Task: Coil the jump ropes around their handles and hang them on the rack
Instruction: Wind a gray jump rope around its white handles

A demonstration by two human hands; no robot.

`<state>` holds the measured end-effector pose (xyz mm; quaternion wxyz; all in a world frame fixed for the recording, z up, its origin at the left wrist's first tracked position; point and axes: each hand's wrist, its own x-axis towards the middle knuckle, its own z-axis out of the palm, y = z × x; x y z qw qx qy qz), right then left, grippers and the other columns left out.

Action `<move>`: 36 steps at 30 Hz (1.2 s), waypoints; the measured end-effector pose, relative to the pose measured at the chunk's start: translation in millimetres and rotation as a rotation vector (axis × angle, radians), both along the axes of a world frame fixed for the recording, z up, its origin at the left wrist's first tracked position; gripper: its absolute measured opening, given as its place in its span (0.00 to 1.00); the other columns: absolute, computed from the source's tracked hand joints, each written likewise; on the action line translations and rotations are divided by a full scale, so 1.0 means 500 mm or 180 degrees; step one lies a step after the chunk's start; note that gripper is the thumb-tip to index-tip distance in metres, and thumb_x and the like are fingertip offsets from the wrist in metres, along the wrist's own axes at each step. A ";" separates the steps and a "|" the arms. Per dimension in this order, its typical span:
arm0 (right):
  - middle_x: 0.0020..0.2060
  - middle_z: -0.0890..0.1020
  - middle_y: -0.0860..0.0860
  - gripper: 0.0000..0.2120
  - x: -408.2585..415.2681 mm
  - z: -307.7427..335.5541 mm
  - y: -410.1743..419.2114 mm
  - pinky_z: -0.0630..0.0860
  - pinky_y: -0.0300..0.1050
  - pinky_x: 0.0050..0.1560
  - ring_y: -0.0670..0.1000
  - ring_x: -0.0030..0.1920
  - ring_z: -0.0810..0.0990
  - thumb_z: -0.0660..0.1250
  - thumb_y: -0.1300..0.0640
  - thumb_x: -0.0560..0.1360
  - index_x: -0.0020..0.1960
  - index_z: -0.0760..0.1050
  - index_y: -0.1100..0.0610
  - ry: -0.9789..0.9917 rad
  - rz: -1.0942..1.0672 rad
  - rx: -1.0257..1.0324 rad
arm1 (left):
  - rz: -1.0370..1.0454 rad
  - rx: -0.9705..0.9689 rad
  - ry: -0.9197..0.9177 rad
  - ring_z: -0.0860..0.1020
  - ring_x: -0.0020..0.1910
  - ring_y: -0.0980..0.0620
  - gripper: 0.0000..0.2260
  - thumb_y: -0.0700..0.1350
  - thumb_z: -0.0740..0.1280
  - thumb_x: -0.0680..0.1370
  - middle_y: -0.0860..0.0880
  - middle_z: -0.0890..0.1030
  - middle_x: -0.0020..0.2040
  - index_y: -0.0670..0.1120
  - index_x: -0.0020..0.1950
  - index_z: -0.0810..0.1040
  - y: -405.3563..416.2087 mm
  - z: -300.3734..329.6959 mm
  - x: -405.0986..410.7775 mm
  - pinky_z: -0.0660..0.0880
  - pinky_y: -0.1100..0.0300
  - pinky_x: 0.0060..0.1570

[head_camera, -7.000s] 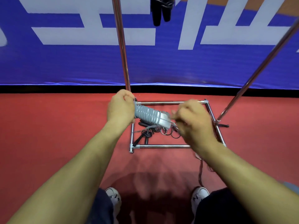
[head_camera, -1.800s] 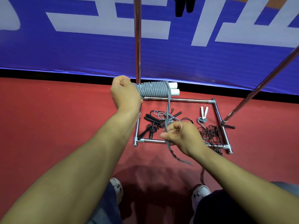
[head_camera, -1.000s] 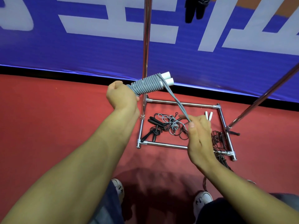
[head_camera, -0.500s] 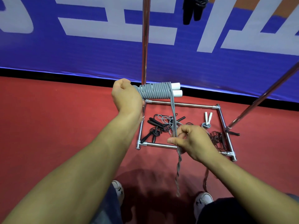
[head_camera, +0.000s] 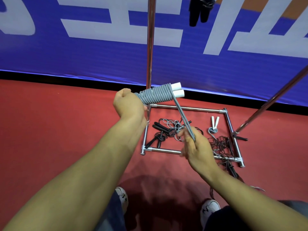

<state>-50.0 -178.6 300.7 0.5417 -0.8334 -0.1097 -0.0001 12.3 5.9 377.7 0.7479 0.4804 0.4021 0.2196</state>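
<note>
Two hands up over the red floor (head_camera: 58, 130), apart. Left hand (head_camera: 129, 104) is fisted round one end of a pair of white handles (head_camera: 177, 90), held roughly level with the free ends pointing right and slightly away. Grey jump rope (head_camera: 155, 95) is coiled tight along most of the handles; only the white tips show. Behind the bundle: the rack's left upright pole (head_camera: 150, 47), rising out the top of view. A doubled grey strand (head_camera: 184, 120) leaves the coil at the tip end and runs taut, down and right, into the right hand (head_camera: 195, 145). Right hand pinches that strand between thumb and fingers, hovering above the front bar of the rack base frame (head_camera: 190, 108). Inside the frame on the floor: black-handled ropes (head_camera: 158, 132) tangled at the left side, a small white-handled rope (head_camera: 214, 122) with its cord bunched near the back right, and a dark tangle of cord (head_camera: 221, 145) spilling over the front right corner. Top of view, a black rope bundle (head_camera: 199, 10) hangs from above. The right pole (head_camera: 273, 99) runs diagonally up from the frame's right edge. Blue banner (head_camera: 83, 60) behind. White shoes (head_camera: 209, 208) at the bottom edge.
</note>
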 end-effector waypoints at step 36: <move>0.45 0.76 0.36 0.20 0.002 0.023 -0.023 0.66 0.31 0.52 0.40 0.50 0.75 0.48 0.44 0.80 0.52 0.79 0.47 -0.0398 0.0180 -0.0363 | 0.0012 -0.0207 0.0094 0.66 0.20 0.53 0.10 0.41 0.55 0.81 0.48 0.75 0.41 0.51 0.47 0.73 0.009 0.007 0.000 0.63 0.65 0.22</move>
